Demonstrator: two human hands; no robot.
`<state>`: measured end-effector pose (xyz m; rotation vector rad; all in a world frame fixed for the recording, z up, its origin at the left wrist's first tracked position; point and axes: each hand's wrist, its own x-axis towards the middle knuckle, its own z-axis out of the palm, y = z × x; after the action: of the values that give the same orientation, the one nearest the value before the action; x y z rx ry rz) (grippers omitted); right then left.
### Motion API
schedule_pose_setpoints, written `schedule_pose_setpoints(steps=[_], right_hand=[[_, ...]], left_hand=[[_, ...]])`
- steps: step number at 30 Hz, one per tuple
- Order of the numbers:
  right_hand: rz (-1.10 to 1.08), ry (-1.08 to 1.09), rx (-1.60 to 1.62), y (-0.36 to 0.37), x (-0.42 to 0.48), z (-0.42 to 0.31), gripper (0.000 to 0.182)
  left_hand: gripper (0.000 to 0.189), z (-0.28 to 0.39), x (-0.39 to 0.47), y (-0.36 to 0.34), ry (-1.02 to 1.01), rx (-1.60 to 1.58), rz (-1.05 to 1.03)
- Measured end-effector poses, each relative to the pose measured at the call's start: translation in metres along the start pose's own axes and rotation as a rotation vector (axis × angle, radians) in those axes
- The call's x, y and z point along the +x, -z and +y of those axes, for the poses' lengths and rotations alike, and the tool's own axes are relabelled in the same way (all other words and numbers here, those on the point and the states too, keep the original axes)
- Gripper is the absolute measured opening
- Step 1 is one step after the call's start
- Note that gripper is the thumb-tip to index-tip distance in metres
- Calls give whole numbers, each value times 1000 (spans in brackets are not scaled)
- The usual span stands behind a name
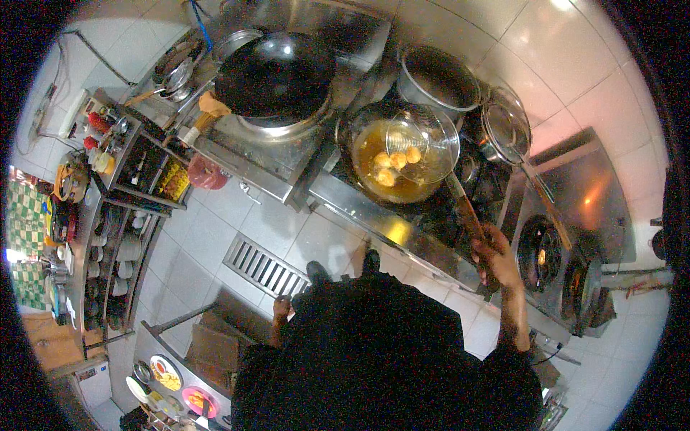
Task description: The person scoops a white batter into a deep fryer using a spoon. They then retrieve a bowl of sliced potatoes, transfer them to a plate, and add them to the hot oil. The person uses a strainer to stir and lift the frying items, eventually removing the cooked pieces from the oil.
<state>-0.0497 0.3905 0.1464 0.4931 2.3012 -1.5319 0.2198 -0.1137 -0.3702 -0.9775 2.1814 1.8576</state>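
My right hand [493, 253] grips the wooden handle [463, 202] of a round wire skimmer [439, 129]. The skimmer's mesh head is over a wok [347, 156] of yellow-brown frying oil [372, 143]. Several golden fried pieces [398, 160] lie at the skimmer's near-left side; whether each is in the oil or on the mesh is hard to tell. Low beside my body, my left hand [282, 308] hangs away from the stove. Its fingers look curled, but it is too small and partly hidden to show whether it holds anything.
Behind the wok stands a deep metal pot [439, 81]. Right of it, a second strainer [506, 126] has a long handle reaching over the stove. A large black wok [275, 75] sits at left. A floor grate [264, 264] and a counter with plated food [166, 373] lie left of me.
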Motion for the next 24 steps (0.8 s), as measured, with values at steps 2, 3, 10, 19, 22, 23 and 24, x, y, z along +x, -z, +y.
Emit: schedule_pose_setpoints(steps=[2, 3, 10, 19, 22, 23, 24], right_hand=[[-73, -41, 72, 9, 3, 0, 33], [-106, -63, 102, 13, 3, 0, 31], [-204, -197, 203, 17, 12, 14, 50], [-135, -192, 354, 3, 9, 9, 30], [-192, -230, 314, 12, 13, 4, 31], [-197, -234, 308, 12, 14, 4, 31], [-198, -241, 300, 12, 12, 4, 31]], left_hand=[[47, -8, 1, 5, 149, -22, 10], [49, -10, -1, 5, 226, -38, 10], [43, -8, 0, 5, 93, -41, -32], [33, 1, 2, -1, 412, -125, 57], [30, -3, 4, 0, 414, -86, 44], [29, -6, 3, 0, 412, -112, 49], [29, -8, 1, 0, 412, -138, 49]])
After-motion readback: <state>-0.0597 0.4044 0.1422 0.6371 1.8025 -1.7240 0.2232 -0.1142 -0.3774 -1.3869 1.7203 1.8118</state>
